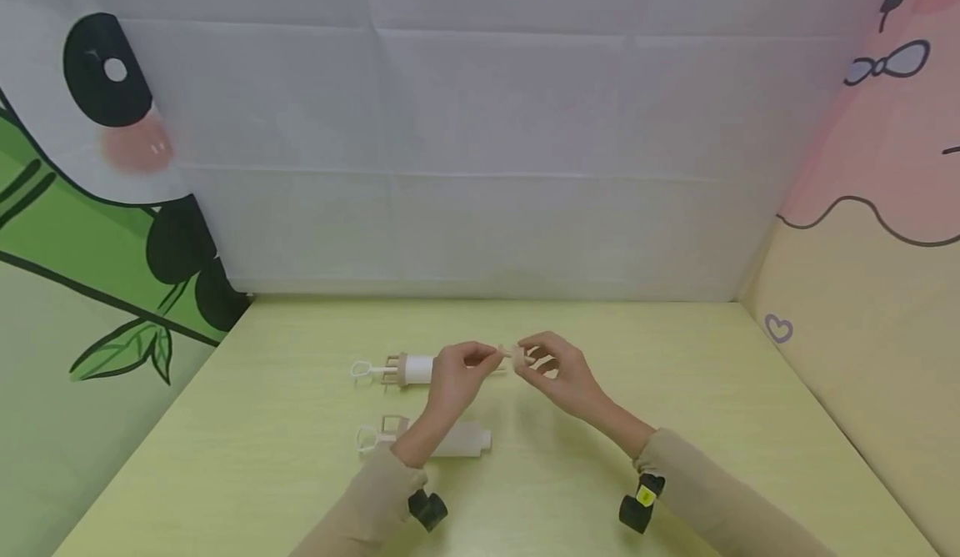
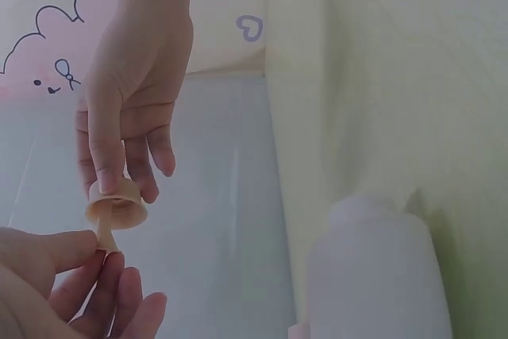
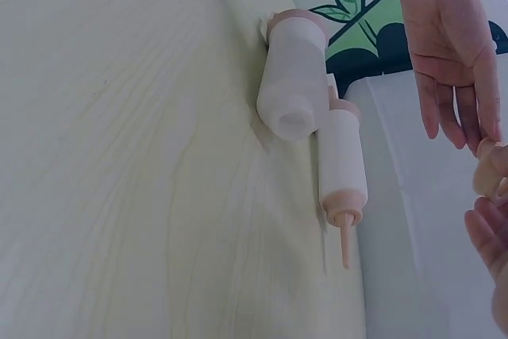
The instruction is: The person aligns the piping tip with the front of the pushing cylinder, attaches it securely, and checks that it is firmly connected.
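Note:
In front of me, above the table, my left hand pinches a small beige flared nozzle between thumb and fingertips. My right hand holds a beige ring-shaped cap by its rim, its hollow side facing the nozzle. The nozzle's narrow end reaches into the cap's opening. Below lie two white decorating syringes with beige collars and looped plunger handles. The far syringe has a beige tip fitted; the near syringe shows a bare white neck. My left wrist partly hides both in the head view.
The table has a pale yellow wood-grain top. A white cloth wall stands behind it, with cartoon-printed panels on the left and right. Black wrist cameras sit on both sleeves.

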The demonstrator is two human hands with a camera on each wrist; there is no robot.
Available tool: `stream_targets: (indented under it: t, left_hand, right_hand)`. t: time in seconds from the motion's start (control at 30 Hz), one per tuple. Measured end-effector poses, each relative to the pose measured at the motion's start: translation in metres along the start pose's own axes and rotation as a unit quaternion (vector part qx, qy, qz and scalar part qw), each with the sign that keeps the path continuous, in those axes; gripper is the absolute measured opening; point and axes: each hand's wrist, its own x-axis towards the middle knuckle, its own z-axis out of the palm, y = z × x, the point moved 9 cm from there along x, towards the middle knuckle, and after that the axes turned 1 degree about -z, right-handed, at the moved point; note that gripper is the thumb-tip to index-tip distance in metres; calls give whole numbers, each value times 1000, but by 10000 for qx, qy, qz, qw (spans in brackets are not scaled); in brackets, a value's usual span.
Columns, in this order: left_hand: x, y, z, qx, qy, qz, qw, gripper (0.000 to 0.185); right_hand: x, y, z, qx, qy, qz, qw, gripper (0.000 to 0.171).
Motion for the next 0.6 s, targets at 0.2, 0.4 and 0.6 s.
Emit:
stream_targets:
  t: [0.2,0.4,0.6]
  left_hand:
    - [-2,-1,0,-361,18,-26,9993,15]
    - [-3,-4,2,-568,15,-122,9983,18]
    - [-4,-5,1,-652,156,28,9977,19]
  right_hand:
    - [0,7,1,299,8,385,9988,29]
    - [1,12,2,597,112,509,9969,30]
    - [2,13,6,864,172,492,9949,30]
